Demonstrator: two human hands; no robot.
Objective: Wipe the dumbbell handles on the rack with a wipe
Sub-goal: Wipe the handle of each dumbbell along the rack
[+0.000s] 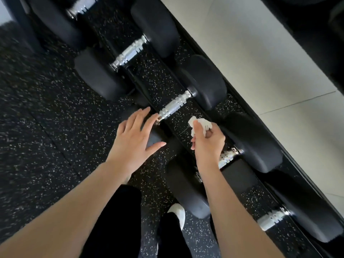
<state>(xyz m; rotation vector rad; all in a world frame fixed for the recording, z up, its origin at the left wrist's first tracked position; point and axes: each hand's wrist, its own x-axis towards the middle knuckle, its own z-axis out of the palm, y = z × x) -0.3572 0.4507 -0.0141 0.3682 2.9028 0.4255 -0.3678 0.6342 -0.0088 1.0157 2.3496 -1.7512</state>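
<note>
Two hands reach over the rack: the right hand [208, 140] pinches a crumpled white wipe [200, 124] between thumb and curled fingers, just short of the chrome dumbbell handle [175, 107]. Left of that handle, the left hand [135, 139] lies flat, fingers spread, on the dumbbell's near black head.

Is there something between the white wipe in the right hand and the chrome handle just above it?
Nothing visible: only open speckled floor shows between the crumpled white wipe and the ridged chrome dumbbell handle.

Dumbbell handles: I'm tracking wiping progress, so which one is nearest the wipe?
The chrome handle just above the wipe, which the right hand pinches; the left hand rests open beside its near end. Another handle is partly hidden under the right wrist.
</note>
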